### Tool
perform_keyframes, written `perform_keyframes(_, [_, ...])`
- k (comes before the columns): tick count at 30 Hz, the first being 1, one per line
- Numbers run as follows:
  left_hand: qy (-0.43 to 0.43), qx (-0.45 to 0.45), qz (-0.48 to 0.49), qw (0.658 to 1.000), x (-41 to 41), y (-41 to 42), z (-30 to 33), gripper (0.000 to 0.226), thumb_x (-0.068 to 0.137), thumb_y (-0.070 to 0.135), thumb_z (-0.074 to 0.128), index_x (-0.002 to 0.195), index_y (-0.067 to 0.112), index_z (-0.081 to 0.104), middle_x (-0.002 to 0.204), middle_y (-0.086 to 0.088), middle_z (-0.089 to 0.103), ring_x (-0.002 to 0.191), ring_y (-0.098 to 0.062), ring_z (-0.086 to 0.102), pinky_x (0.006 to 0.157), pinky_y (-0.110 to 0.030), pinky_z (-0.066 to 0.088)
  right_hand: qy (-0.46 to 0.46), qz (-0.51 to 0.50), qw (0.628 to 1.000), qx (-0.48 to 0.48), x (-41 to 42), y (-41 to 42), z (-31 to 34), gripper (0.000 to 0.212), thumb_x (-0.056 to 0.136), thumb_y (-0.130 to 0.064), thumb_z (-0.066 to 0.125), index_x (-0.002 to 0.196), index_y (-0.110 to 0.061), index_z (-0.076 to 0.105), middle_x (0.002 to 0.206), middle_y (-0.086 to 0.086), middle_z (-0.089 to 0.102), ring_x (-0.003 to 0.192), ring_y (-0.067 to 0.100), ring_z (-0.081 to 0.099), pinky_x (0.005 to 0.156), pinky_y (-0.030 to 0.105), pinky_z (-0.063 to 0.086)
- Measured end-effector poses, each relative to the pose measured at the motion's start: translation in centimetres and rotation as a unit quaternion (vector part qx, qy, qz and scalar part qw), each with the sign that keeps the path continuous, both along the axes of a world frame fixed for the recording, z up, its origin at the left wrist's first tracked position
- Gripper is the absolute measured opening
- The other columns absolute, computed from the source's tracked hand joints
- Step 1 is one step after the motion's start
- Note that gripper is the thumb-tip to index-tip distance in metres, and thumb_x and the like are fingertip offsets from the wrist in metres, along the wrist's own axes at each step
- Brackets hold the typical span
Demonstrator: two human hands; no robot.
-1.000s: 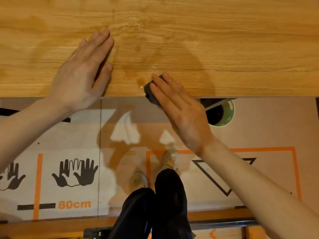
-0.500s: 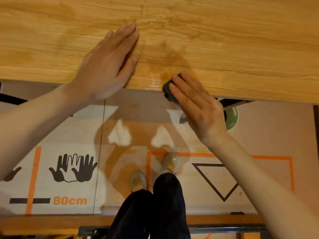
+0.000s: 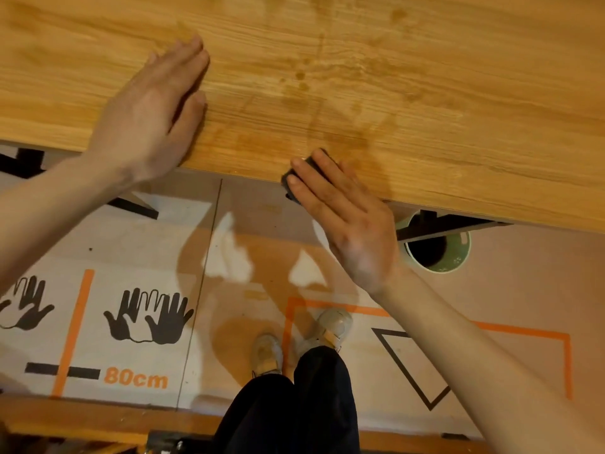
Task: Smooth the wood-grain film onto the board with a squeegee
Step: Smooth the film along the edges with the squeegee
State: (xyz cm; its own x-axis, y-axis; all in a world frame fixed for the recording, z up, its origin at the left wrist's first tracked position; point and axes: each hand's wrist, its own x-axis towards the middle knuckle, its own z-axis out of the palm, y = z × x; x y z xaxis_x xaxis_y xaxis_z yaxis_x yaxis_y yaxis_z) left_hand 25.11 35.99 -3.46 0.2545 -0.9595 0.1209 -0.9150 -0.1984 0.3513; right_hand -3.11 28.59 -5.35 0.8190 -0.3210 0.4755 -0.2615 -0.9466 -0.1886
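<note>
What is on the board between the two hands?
Only bare wood-grain film with faint smudges lies between the left hand and the right hand holding the squeegee, in the head view.

dark squeegee (image 3: pixel 296 180) sits at the near edge of the light oak wood-grain film (image 3: pixel 393 77) covering the board

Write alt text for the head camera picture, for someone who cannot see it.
Seen from above, a person's right hand presses a dark squeegee against the near edge of a wood-grain board, while the left hand lies flat on the board. Below are the person's shoes, a printed floor sheet and a green tape roll.
</note>
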Motion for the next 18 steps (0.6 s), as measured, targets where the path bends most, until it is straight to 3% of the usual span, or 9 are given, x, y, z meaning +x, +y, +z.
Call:
perform_keyframes(3, [0.005, -0.009, -0.002, 1.000, 0.1, 0.3, -0.3, 0.056, 0.109, 0.034, 0.028, 0.159, 0.008, 0.029, 0.168, -0.008, 0.023, 0.156, -0.022, 0.018, 0.127, -0.027, 0.006, 0.063, 0.046, 0.997, 0.005, -3.1, -1.8, 1.0, 0.029, 0.102, 0.000, 0.045, 0.128, 0.004, 0.057, 0.140, 0.015, 0.052, 0.135, 0.032, 0.045, 0.113, 0.045, 0.036])
perform_keyframes(7, [0.004, -0.026, -0.006, 1.000, -0.2, 0.4, -0.7, 0.054, 0.110, 0.032, 0.029, 0.157, 0.005, 0.031, 0.166, -0.010, 0.026, 0.155, -0.023, 0.021, 0.125, -0.022, 0.004, 0.100, 0.019, 0.994, 0.043, -6.9, -2.6, 1.7, 0.032, 0.100, 0.000, 0.045, 0.130, 0.004, 0.055, 0.142, 0.017, 0.048, 0.138, 0.033, 0.040, 0.116, 0.049, 0.031])
perform_keyframes(11, [0.001, -0.025, 0.003, 1.000, 0.1, 0.1, -0.5, 0.054, 0.111, 0.033, 0.025, 0.157, 0.005, 0.032, 0.167, -0.010, 0.026, 0.155, -0.023, 0.020, 0.126, -0.023, 0.004, 0.054, 0.038, 0.997, 0.035, 0.1, -0.3, 0.6, 0.032, 0.097, -0.001, 0.055, 0.129, 0.001, 0.058, 0.139, 0.013, 0.053, 0.135, 0.032, 0.045, 0.111, 0.047, 0.038])
perform_keyframes(14, [-0.004, -0.020, -0.004, 1.000, 0.1, 0.1, -0.5, 0.053, 0.111, 0.032, 0.025, 0.157, 0.005, 0.032, 0.167, -0.009, 0.025, 0.156, -0.022, 0.020, 0.126, -0.024, 0.005, 0.023, 0.060, 0.998, 0.017, 6.6, 2.2, -0.1, 0.033, 0.101, -0.001, 0.048, 0.133, -0.002, 0.055, 0.140, 0.012, 0.054, 0.133, 0.029, 0.048, 0.110, 0.043, 0.040])
perform_keyframes(18, [-0.007, -0.018, -0.007, 1.000, 0.0, 0.2, -0.4, 0.053, 0.112, 0.032, 0.025, 0.157, 0.006, 0.031, 0.167, -0.009, 0.025, 0.156, -0.022, 0.020, 0.126, -0.023, 0.005, 0.069, 0.067, 0.995, 0.023, 4.6, 1.3, 0.5, 0.034, 0.103, -0.003, 0.045, 0.137, -0.002, 0.051, 0.145, 0.011, 0.048, 0.138, 0.027, 0.042, 0.111, 0.041, 0.039])
